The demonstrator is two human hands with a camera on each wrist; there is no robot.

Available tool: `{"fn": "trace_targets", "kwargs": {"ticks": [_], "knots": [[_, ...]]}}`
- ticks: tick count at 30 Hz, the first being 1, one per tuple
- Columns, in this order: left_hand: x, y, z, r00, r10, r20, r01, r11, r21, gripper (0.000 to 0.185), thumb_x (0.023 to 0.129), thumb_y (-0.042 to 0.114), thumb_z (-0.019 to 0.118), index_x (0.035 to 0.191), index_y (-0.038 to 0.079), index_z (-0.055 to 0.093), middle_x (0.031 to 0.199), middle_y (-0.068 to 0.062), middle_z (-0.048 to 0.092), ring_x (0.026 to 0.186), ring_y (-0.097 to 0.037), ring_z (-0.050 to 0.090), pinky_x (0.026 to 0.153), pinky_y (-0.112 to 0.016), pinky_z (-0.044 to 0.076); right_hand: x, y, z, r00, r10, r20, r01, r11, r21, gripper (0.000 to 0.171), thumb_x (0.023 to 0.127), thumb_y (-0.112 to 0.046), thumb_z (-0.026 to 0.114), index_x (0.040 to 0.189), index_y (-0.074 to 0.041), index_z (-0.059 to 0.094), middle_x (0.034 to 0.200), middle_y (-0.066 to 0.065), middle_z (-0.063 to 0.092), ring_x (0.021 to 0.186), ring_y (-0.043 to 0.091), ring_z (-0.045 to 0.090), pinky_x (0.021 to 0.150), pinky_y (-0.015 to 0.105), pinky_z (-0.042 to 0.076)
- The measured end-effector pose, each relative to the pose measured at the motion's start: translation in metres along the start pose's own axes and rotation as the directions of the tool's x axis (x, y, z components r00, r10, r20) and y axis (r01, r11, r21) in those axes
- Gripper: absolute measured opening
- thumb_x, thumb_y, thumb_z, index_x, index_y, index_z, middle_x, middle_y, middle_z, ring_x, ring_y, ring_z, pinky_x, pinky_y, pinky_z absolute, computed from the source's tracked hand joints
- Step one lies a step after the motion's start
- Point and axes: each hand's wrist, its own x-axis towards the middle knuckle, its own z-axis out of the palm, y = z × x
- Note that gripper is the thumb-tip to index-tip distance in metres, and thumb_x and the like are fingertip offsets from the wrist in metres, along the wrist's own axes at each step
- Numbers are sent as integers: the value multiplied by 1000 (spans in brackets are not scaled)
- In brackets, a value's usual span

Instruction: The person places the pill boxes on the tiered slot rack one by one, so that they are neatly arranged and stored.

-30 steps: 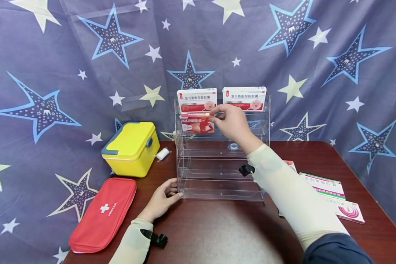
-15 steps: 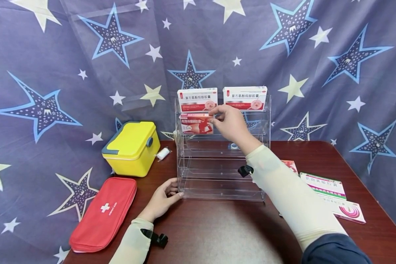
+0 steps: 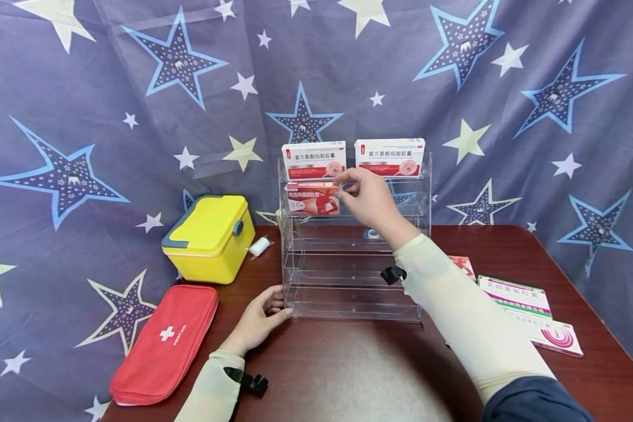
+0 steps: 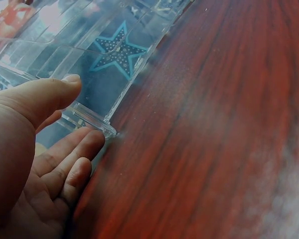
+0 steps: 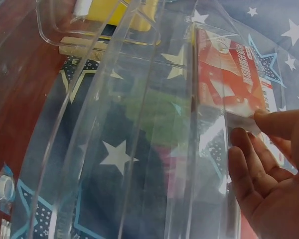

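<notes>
A clear plastic tiered display rack [image 3: 348, 309] stands on the table. My left hand [image 3: 258, 321] holds its lower left front corner, with the thumb over the front and the fingers along the side. A red medicine box [image 3: 308, 199] sits at the left of the second tier from the top. My right hand [image 3: 371, 198] pinches its right end between thumb and index finger; the right wrist view shows the thumb [image 5: 279, 122] at the end of the box. Two white-and-red medicine boxes [image 3: 314, 159] [image 3: 390, 157] stand on the top tier.
Right of the rack lie several more medicine boxes [image 3: 517, 296], partly behind my right sleeve. To the left are a yellow case [image 3: 211, 234], a red first-aid pouch [image 3: 163, 346] and a small wrapped white roll [image 3: 261, 246]. A starred curtain [image 3: 306, 58] hangs behind the table.
The red medicine box has shifted slightly down and to the left on its tier, with my right hand still at its end. My left hand keeps its place at the rack's corner.
</notes>
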Motion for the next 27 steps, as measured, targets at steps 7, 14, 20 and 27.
{"fn": "trace_targets", "kwargs": {"ticks": [7,14,20,27], "knots": [[-1,-2,-3,1000,11,5,-11,1000,-19,54,93,12,82,142,10,60,119,-13,71,106,-29,66,94,-38,54,-20,0,-28,993,-99,-68,103,993,50,27,94,-9,79,121,-12,74,118,4,72,94,17,74,76,37,59],[0,-3,-2,999,36,18,-36,999,-14,54,93,13,82,142,8,59,117,-13,71,105,-28,67,93,-34,54,-61,29,-79,912,-169,-373,247,953,174,19,90,0,80,108,0,76,87,10,76,69,12,67,66,22,54],[0,-5,-1,998,50,23,-50,999,-19,55,93,12,82,143,6,59,116,-12,72,102,-25,68,90,-30,54,-94,95,-116,871,8,-491,92,980,178,19,92,-6,80,108,3,76,84,-1,73,70,4,65,61,17,46],[0,-4,-1,999,48,25,-48,999,-16,56,93,12,82,143,5,58,118,-15,72,103,-24,68,91,-30,54,-128,175,-131,937,255,-238,-272,961,-40,33,98,-32,76,120,-7,72,111,10,72,92,12,64,75,19,47]]}}
